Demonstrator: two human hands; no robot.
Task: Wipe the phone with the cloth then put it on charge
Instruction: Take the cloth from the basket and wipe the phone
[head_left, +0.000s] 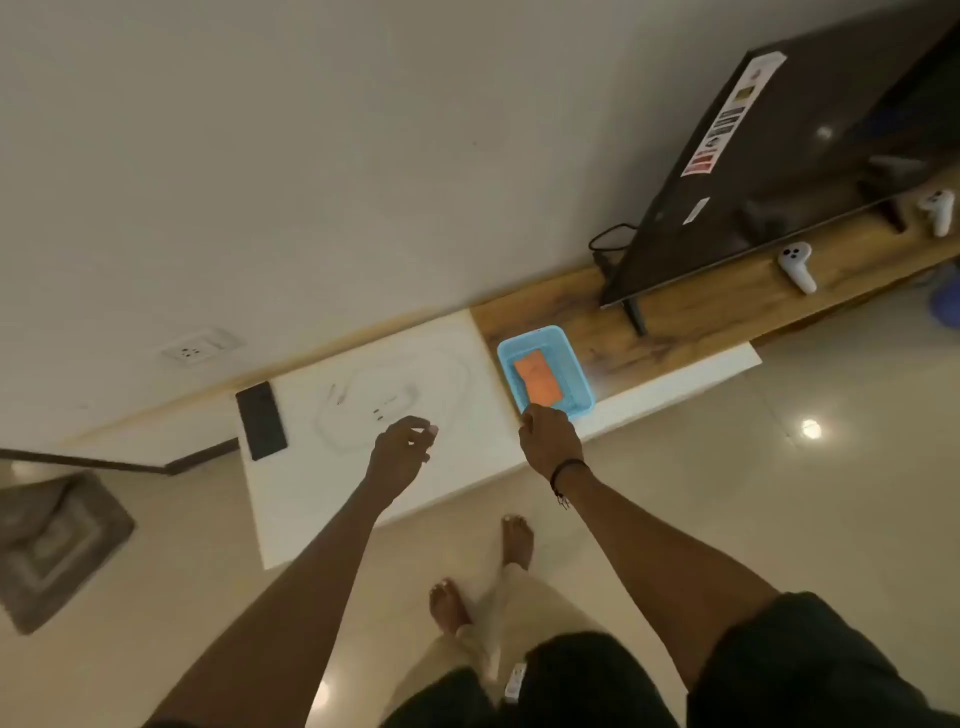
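right hand (549, 439) is reaching to the near rim of the blue basket (571, 358), centre-right of frame; its fingers are hidden behind the hand, so cannot tell if they are gripping the rim, the cloth or nothing. orange cloth (537, 383) is lying folded flat inside the basket, near end just beyond the hand. left hand (400, 452) is hovering over the white worktop (311, 509) at frame centre, fingers loosely curled and released, grasping nothing. black phone (261, 421) is lying flat, screen dark, at the left end of the worktop, well apart from both hands. white charging cable (363, 410) is lying in a loose loop on the worktop between phone and basket, hard to see against the white. wall socket (200, 349) is sitting on the wall above the phone, upper left of centre. tv (779, 171) is standing on the wooden shelf upper right.
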